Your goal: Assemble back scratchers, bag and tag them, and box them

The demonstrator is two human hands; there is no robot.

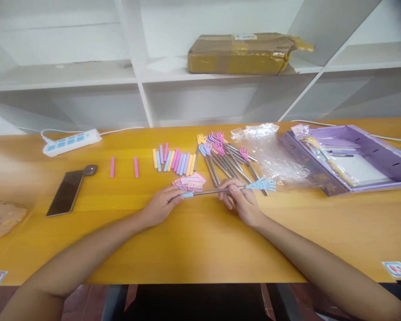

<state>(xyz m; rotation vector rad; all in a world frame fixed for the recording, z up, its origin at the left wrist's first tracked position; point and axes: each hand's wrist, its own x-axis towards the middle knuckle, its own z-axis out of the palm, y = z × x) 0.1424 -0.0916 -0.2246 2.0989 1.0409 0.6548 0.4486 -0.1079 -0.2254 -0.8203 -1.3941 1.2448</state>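
Observation:
A metal rod with a light blue hand-shaped head (262,184) lies level between my hands, above the table. My left hand (163,204) is closed on its left end, where a light blue grip (187,195) shows. My right hand (239,200) pinches the rod near the blue head. Just behind the rod lie small pink printed cards (192,182). Further back is a row of pink, purple, blue and yellow tubes (178,162). Beside them, several metal rods (230,164) with yellow, pink, purple and blue hand-shaped heads are piled.
Clear plastic bags (270,151) and an open purple box (341,189) are at the right. To the left lie two pink tubes, a black phone (65,192) and a white power strip (71,141). A taped carton (237,55) sits on the shelf behind.

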